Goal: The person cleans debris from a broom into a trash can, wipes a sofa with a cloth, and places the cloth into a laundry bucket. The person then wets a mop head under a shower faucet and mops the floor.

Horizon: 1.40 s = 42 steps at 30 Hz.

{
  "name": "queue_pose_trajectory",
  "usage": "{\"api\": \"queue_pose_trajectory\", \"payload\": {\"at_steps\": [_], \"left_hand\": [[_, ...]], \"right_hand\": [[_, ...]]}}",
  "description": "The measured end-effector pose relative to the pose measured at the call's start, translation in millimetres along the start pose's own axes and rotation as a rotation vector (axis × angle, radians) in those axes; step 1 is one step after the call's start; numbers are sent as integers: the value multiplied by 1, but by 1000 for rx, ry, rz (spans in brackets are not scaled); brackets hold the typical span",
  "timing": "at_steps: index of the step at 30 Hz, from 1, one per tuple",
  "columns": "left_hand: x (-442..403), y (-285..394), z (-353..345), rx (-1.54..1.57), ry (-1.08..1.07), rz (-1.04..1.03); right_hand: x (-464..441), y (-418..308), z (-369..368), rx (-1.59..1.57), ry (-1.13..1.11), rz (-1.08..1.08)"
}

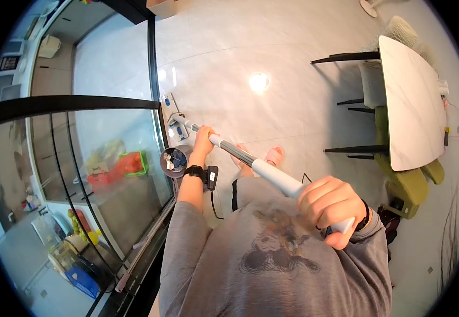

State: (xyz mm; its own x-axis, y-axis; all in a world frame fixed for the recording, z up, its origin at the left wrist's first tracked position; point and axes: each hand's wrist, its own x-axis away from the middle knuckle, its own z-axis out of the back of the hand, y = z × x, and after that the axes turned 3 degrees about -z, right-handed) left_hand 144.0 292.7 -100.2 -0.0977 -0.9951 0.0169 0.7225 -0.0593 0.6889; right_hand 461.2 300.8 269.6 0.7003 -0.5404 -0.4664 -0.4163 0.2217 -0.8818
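Observation:
A white mop handle (pixel 279 177) runs diagonally from near my body down to a flat mop head (pixel 175 117) on the floor by the glass partition. My right hand (pixel 332 208) is closed round the thick upper end of the handle. Farther down, my left hand (pixel 203 141) wraps round the thinner part of the pole. The mop head lies flat, with blue parts on its white plate. Just beside it stands a round bin (pixel 175 161) with rubbish inside, close to my left forearm.
The black-framed glass partition (pixel 159 100) runs along the left side. A white marble-topped table (pixel 411 103) with black legs and green chairs (pixel 410 193) stands at the right. A black adapter (pixel 212 178) with a cable is beside my left wrist. Pink slippers (pixel 275 156) are on my feet.

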Motion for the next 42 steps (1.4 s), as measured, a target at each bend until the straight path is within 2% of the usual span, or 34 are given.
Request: {"api": "queue_pose_trajectory", "payload": {"at_steps": [1,3,4,7,10,17,20,21,24,25,27,28,29,30,32,33,35,39,41,42], "left_hand": [[-1,10,-2,2,-10,-7],[-9,44,-2,-55,-212,115],[-15,64,-7,-59,-220,99],[-33,133,-52,-41,-381,-140],[-48,207,-107,88,-481,-275],[-24,341,-211,329,-583,-533],[-22,380,-224,297,-854,-545],[-24,382,-226,294,-851,-555],[-37,385,-221,144,-885,-697],[-39,381,-218,150,-818,-727],[-53,373,-199,128,-732,-746],[-69,366,-192,101,-713,-734],[-86,353,-188,154,-602,-692],[-104,338,-183,204,-491,-647],[-138,310,-171,175,-369,-511],[-152,293,-174,147,-292,-467],[-172,267,-183,-11,-308,-427],[-175,271,-185,-80,-451,-416],[-152,295,-194,81,-442,-606],[-138,319,-189,106,-540,-604]], "right_hand": [[4,-3,1,-26,-4,15],[15,-23,7,-19,13,11],[24,-37,11,-14,27,5],[53,-96,30,66,131,13],[80,-157,44,162,101,9],[143,-255,18,483,141,-248],[190,-276,10,541,351,-211],[204,-283,5,568,436,-215],[217,-288,7,555,291,-144],[222,-289,8,548,240,-126],[217,-281,3,664,425,75],[226,-282,15,695,287,-11],[235,-284,26,728,146,-92],[232,-266,33,740,250,-103],[191,-196,25,742,1025,-350],[179,-162,37,691,1108,-334],[184,-113,65,609,931,-76],[188,-118,60,585,960,-133],[199,-149,48,615,1024,-175],[205,-170,40,613,1031,-221]]}}
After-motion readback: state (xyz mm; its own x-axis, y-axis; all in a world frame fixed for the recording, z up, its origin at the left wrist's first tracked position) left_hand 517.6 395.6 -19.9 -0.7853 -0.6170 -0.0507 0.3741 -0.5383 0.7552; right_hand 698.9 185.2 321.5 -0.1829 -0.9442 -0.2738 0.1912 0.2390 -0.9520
